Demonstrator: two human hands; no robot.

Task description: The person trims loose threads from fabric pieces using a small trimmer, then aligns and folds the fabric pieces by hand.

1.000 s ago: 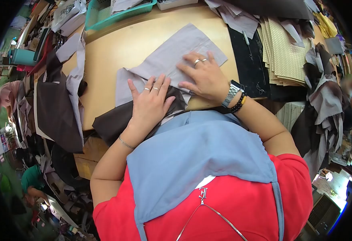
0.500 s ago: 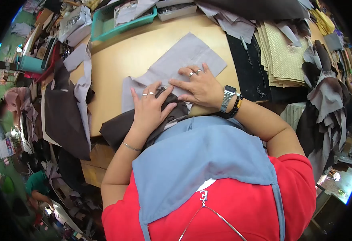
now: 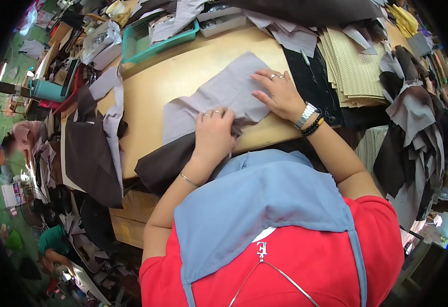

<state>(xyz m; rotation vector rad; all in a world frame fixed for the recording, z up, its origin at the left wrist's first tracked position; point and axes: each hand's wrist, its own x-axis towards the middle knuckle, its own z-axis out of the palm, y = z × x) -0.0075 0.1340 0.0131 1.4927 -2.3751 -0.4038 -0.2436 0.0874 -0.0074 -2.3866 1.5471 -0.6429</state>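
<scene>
A piece of fabric, pale grey on one face (image 3: 219,89) and dark brown on the other (image 3: 165,161), lies across the front of the wooden table, its dark part hanging toward my lap. My left hand (image 3: 214,134) is closed on the dark part, fingers curled down and thumb hidden. Over the right side of the grey part is my right hand (image 3: 281,97), fingers apart and holding nothing. Whether its fingertips touch the cloth I cannot tell.
A green basket (image 3: 157,38) and a white box (image 3: 221,21) stand at the table's back. Woven-textured yellow sheets (image 3: 354,71) are stacked to the right, beside a pen-like tool (image 3: 304,57) on black material. More dark fabric (image 3: 91,158) drapes at the left. Two people work at far left.
My right hand has moved right, away from my left hand. My left hand, flat and spread before, has curled onto the dark fabric and shifted slightly right.
</scene>
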